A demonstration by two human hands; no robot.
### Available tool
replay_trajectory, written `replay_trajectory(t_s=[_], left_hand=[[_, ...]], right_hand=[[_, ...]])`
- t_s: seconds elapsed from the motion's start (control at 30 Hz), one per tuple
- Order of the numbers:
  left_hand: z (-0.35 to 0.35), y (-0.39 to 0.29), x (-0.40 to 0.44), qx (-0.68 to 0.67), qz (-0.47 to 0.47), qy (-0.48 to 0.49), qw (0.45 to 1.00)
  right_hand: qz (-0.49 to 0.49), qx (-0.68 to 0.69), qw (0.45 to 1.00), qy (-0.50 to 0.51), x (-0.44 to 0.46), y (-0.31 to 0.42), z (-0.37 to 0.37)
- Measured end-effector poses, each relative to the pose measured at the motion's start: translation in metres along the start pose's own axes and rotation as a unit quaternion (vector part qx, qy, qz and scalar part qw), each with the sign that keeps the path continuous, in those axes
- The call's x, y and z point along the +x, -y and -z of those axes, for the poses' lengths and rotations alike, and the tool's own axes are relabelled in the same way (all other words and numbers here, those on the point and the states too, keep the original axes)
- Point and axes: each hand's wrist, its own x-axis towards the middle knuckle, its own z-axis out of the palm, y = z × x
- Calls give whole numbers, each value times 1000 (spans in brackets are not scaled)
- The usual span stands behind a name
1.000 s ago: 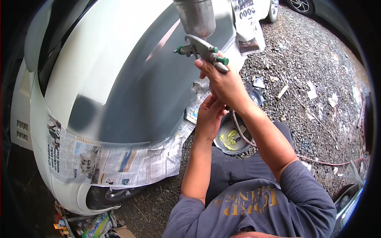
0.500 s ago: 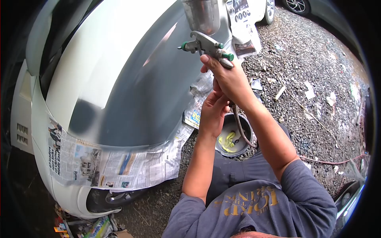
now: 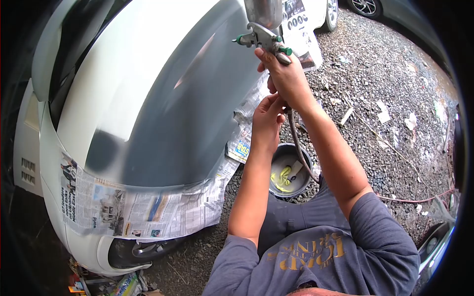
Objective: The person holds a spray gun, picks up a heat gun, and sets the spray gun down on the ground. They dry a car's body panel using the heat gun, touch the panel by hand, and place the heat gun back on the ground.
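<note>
My right hand [image 3: 292, 84] is wrapped round the handle of a spray gun [image 3: 264, 37] with green knobs and a metal cup [image 3: 264, 12] on top. The thumb lies along the back of the grip, and the nozzle points left above the car panel [image 3: 182, 113], which has a dark grey coat. Just below, my left hand [image 3: 267, 121] has its fingers closed at the handle's lower end, where the air hose [image 3: 297, 138] joins. The fitting itself is mostly hidden by the fingers. The hose hangs down past my right forearm.
Newspaper [image 3: 163, 212] masks the panel's lower edge, and more sheets [image 3: 303, 37] hang at the upper right. A bucket [image 3: 307, 180] with cloudy liquid and a yellow cloth [image 3: 281, 178] stands on gravel near my legs. A thin reddish hose [image 3: 410, 200] crosses the gravel at right.
Both hands and the spray gun have moved slightly up and to the right in view. My left hand stays at the base of the handle.
</note>
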Motion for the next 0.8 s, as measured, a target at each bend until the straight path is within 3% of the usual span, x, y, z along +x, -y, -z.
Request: replay_trajectory(t_s=[0.37,0.5,0.6,0.8], left_hand=[[-16,-6,11,21,-3,-8,1000],[-12,6,-4,123,-39,-55,990],[17,29,-21,199,-37,-49,978],[98,117,-61,234,57,-82,967]], right_hand=[[1,-67,998,3,23,11,7],[8,-71,997,-4,32,4,3],[34,-64,997,-8,35,2,2],[2,-80,996,30,20,20,-4]])
